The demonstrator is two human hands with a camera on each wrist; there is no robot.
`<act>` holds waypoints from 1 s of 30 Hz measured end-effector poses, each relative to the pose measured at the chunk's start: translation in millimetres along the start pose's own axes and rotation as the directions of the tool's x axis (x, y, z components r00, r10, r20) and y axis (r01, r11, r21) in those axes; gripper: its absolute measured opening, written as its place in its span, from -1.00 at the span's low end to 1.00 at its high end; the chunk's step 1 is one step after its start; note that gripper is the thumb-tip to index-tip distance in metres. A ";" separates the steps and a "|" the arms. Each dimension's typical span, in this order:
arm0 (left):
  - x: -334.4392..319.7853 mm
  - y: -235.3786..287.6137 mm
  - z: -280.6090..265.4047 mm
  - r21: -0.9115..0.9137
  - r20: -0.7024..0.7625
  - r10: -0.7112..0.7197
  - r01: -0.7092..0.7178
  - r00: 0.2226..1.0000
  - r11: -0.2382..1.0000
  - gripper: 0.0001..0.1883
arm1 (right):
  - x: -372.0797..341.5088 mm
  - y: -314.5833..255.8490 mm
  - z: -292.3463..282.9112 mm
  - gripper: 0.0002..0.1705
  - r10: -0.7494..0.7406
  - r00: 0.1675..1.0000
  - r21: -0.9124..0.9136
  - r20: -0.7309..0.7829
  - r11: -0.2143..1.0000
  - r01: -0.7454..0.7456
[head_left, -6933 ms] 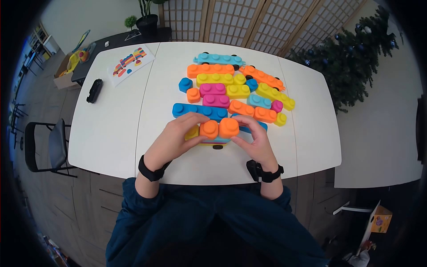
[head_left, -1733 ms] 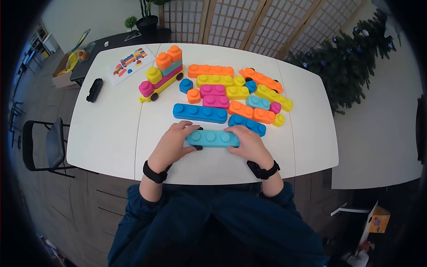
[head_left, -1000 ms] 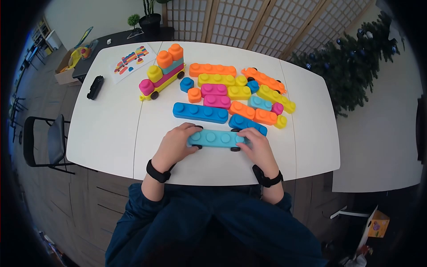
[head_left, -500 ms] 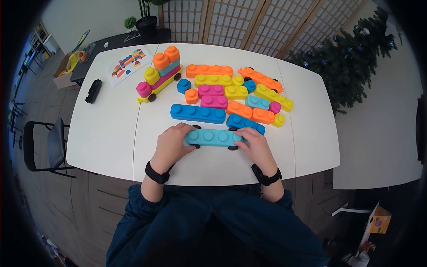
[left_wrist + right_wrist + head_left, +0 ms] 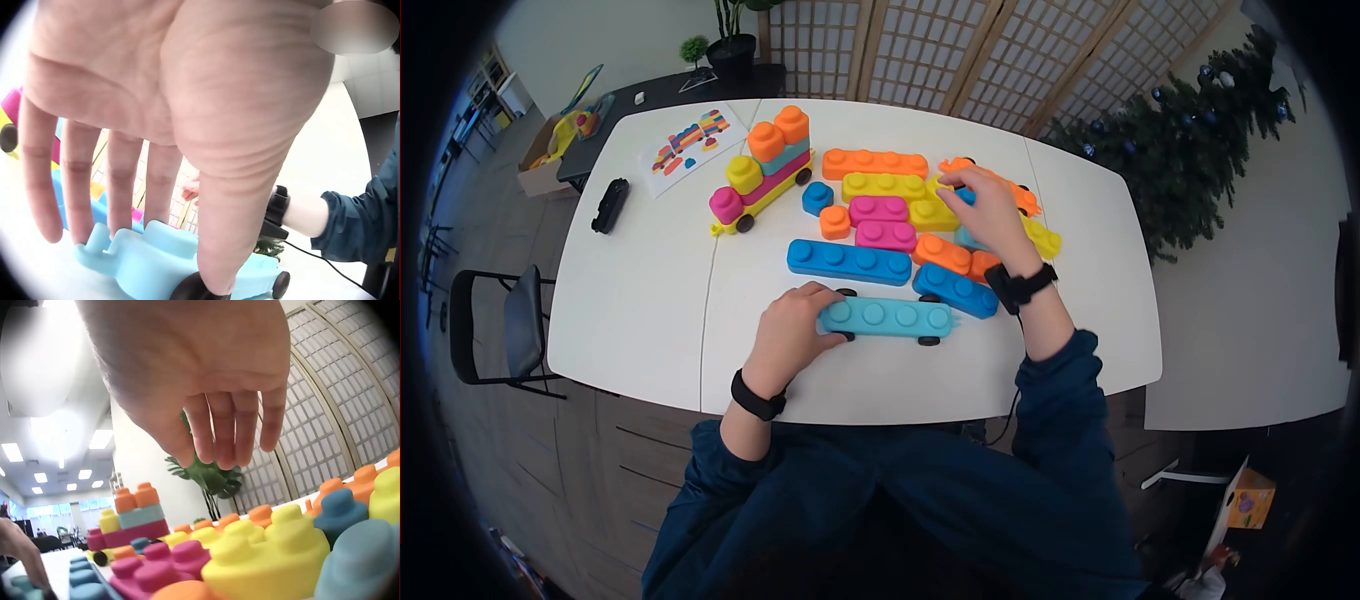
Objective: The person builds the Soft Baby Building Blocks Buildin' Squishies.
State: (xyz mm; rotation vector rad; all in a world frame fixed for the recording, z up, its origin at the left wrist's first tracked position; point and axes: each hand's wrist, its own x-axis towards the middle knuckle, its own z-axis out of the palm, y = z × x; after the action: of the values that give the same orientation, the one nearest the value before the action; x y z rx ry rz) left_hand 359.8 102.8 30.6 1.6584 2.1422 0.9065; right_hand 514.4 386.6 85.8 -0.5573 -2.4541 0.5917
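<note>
A light blue wheeled base (image 5: 890,317) with a row of studs lies near the table's front edge. The left hand (image 5: 788,335) grips its left end, thumb on the near side; in the left wrist view the thumb presses by a black wheel of the base (image 5: 156,262). Over the blocks at the back right hangs the right hand (image 5: 992,215), palm down, fingers loosely bent above a small blue block and a yellow block (image 5: 932,212). In the right wrist view that hand (image 5: 206,381) holds nothing, with the yellow block (image 5: 269,559) below it.
At the left stands a stacked wheeled car (image 5: 775,185) with orange blocks on top. Long blue blocks (image 5: 848,261) lie just behind the base. An orange wheeled base (image 5: 1025,198) is at the back right, a picture sheet (image 5: 690,150) and black object (image 5: 610,206) at the left.
The stacked car has gone from between the hands to the left, and the light blue base has come to the front. The right hand has left its right end and moved back over the blocks.
</note>
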 end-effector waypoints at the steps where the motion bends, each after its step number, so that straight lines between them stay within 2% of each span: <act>1: 0.1 0.0 -0.5 0.001 -0.004 -0.002 0.002 1.000 1.000 -0.50 | 14.5 14.6 11.4 -0.76 -0.005 1.000 0.001 0.001 1.000 0.005; 3: -0.5 2.0 0.1 -0.004 -0.002 -0.009 0.009 1.000 1.000 -0.49 | 39.0 41.5 33.8 -0.74 -0.030 0.998 -0.159 0.049 0.987 0.037; 4: -1.0 2.4 0.8 -0.003 -0.004 -0.011 0.011 1.000 1.000 -0.49 | 48.2 47.3 42.4 -0.74 -0.033 0.998 -0.157 0.050 0.987 0.040; 6: -2.1 2.0 1.5 -0.001 -0.014 -0.017 0.017 1.000 1.000 -0.49 | 62.7 53.5 57.5 -0.74 0.063 0.993 -0.281 0.102 0.959 -0.032; 10: -1.5 3.9 -0.6 0.015 0.004 -0.036 0.036 0.999 0.999 -0.48 | 81.6 62.5 73.9 -0.73 0.103 0.978 -0.302 0.183 0.952 -0.044; 12: -1.4 4.3 -1.0 0.007 0.005 -0.040 0.040 0.999 0.999 -0.48 | 85.3 64.4 76.0 -0.73 0.142 0.972 -0.401 0.189 0.914 -0.056; 16: -0.7 5.8 -1.7 0.025 0.021 -0.047 0.046 0.999 0.999 -0.49 | 87.8 68.0 74.2 -0.72 0.177 0.963 -0.364 0.204 0.927 -0.093; 18: -0.8 5.7 -2.4 0.033 0.017 -0.038 0.037 0.999 0.999 -0.48 | 86.9 67.4 71.0 -0.70 0.129 0.985 -0.360 0.113 0.929 -0.080; 19: -0.8 5.2 -2.0 0.031 0.017 -0.038 0.037 0.999 0.999 -0.48 | 85.6 65.5 65.7 -0.70 0.129 0.985 -0.362 0.114 0.929 -0.080; 21: -1.3 3.7 -0.7 0.043 0.006 -0.033 0.032 0.999 0.999 -0.50 | 79.5 63.7 49.2 -0.71 0.090 0.996 -0.305 -0.011 0.948 -0.089; 25: -2.4 4.7 -0.7 0.022 -0.001 -0.035 0.035 0.999 0.999 -0.50 | 53.4 44.5 5.5 -0.76 0.069 0.990 -0.263 -0.125 0.959 -0.100; 26: -2.1 4.0 -0.8 0.026 0.002 -0.033 0.033 0.999 0.999 -0.50 | 44.4 39.3 -3.0 -0.76 0.074 0.989 -0.266 -0.127 0.958 -0.105; 28: -1.4 3.9 -0.2 0.029 0.008 -0.028 0.028 1.000 0.999 -0.49 | 23.5 27.7 -18.6 -0.76 0.102 0.978 -0.154 -0.182 0.979 -0.131; 30: -2.0 4.2 -0.3 0.036 -0.001 -0.019 0.019 1.000 0.999 -0.49 | -2.2 12.3 -28.3 -0.74 0.057 0.982 -0.154 -0.180 0.984 -0.085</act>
State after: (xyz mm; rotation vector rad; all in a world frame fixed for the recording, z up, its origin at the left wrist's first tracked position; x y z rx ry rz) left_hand 363.5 101.4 33.2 1.6516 2.1835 0.8681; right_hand 536.0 403.7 99.8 -0.7325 -2.3354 0.3572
